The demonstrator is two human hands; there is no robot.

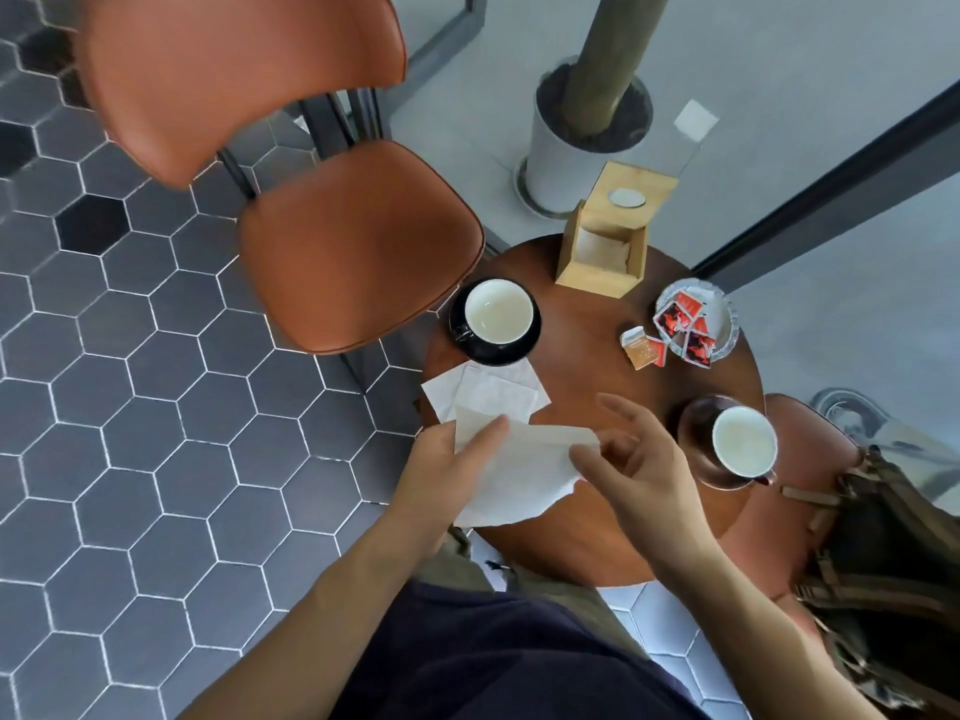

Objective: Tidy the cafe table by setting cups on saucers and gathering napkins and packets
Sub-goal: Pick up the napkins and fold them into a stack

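Note:
My left hand and my right hand both pinch a white napkin above the near edge of the round wooden table. More white napkins lie flat just beyond it. A white cup stands on a black saucer at the table's left. A second white cup rests on a dark saucer at the right. Red packets fill a small glass dish; an orange packet lies beside it.
A wooden napkin holder stands at the table's far side. An orange chair sits left of the table, another seat with a dark bag to the right. A white planter stands behind.

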